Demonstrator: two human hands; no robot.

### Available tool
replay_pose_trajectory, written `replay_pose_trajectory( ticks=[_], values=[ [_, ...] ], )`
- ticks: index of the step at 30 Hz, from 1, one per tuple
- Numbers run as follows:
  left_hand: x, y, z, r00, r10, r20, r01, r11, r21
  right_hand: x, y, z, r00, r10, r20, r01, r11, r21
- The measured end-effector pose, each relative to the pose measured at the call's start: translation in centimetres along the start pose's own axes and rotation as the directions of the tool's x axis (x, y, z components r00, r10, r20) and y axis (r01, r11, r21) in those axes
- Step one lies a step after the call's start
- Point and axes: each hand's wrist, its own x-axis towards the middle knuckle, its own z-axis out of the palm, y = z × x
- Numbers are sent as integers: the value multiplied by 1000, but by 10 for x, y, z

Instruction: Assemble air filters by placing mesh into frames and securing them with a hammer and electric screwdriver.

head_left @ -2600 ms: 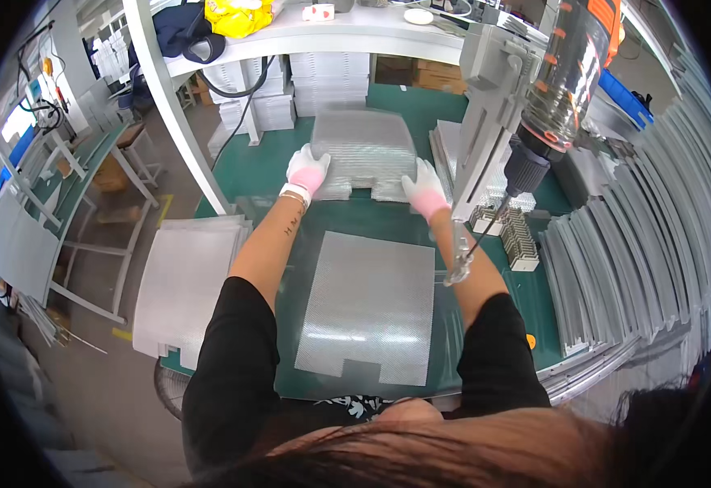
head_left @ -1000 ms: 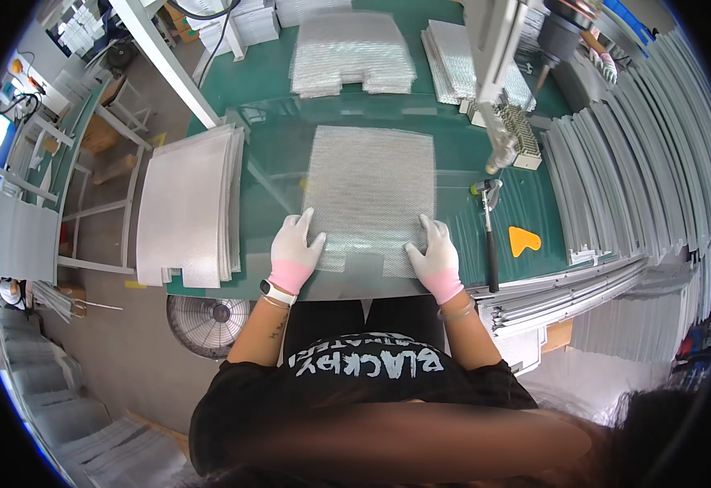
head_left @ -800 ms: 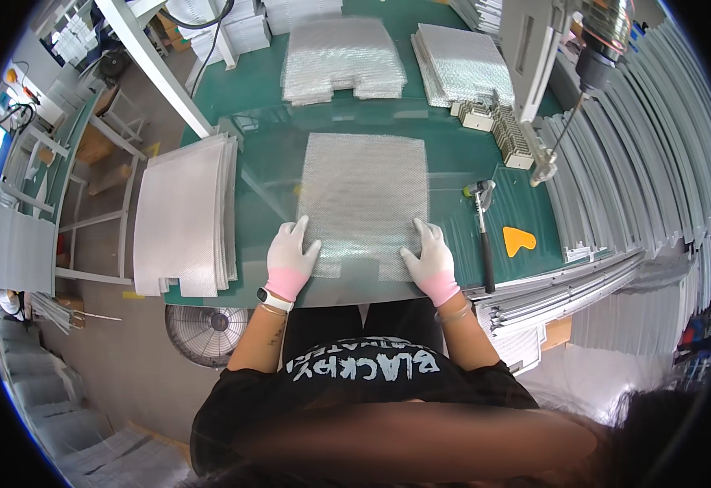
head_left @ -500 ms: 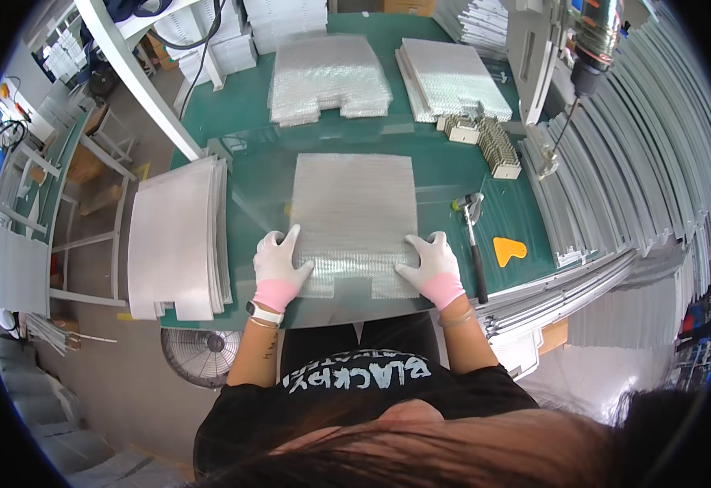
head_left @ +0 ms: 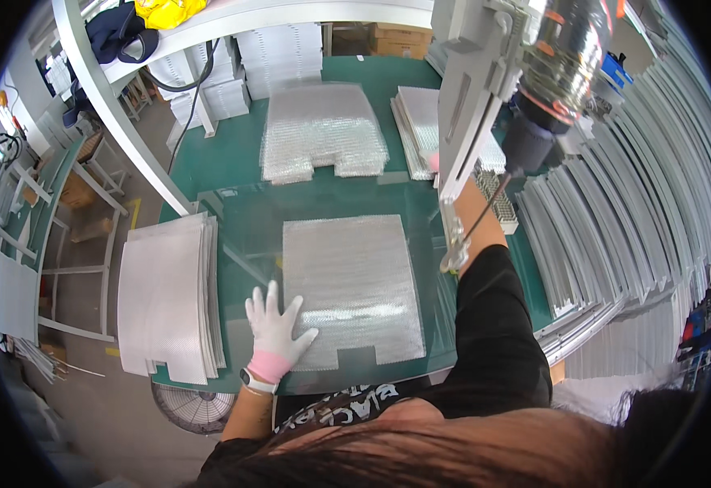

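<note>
A silvery, finely textured sheet (head_left: 354, 281) with a notch in its near edge lies flat on the green table (head_left: 245, 215). My left hand (head_left: 278, 332), in a white glove with a pink cuff, is open with fingers spread, its thumb over the sheet's left edge near the front. My right arm reaches forward and to the right. Of my right hand (head_left: 433, 162) only a bit of pink shows beside the far right stack of similar sheets (head_left: 414, 134); a hanging metal bracket hides its fingers, so what it touches cannot be told.
A power drill (head_left: 546, 98) hangs at upper right beside the upright bracket (head_left: 469, 122). Another stack of sheets (head_left: 323, 130) lies at the back. Pale panels (head_left: 164, 297) line the table's left side. Long grey strips (head_left: 615, 211) crowd the right. A fan (head_left: 193, 407) stands below the table.
My right hand has left the sheet's right edge and reached forward to the far right stack. My left hand has stayed by the sheet, its fingers now more spread. The view has shifted.
</note>
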Motion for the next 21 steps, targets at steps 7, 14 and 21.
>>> replay_pose_trajectory(
  ticks=[7, 14, 21],
  values=[
    [-10, 7, -6, 974, -107, -200, 64, 976, -210, 16, -8, -26, 987, -130, -90, 106, 965, -240],
    [-28, 11, -13, 979, -112, -173, 67, 967, -244, -31, -73, -58, 999, -36, 15, 39, 866, -498],
    [-39, 29, -21, 979, -16, -203, -40, 963, -267, -24, -45, -95, 989, 145, -17, -138, 894, -427]
  ],
)
